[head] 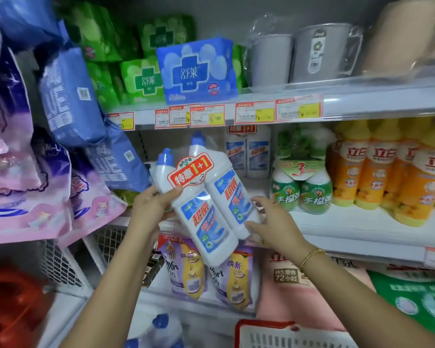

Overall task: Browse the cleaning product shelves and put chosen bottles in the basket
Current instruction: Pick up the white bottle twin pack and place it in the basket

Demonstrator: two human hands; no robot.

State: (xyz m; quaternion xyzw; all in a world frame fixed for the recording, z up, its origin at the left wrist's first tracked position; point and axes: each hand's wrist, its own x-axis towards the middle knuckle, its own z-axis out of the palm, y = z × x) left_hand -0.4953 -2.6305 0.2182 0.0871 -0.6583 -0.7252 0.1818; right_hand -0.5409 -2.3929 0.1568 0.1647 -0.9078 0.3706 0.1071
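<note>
1. The twin pack (206, 209) of 2 white bottles is held tilted, clear of the shelf (337, 222).
2. The left hand (156, 199) curls round its upper part; the right hand (269, 219) grips its lower side.
3. It looks chosen. Next, I'd say, it needs lowering into the red basket (261, 324) below.

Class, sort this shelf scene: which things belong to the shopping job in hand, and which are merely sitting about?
In the job: twin pack of bottles, held by left hand and right hand; red basket.
Just about: orange bottles, green packs, grey buckets, price tags.
</note>
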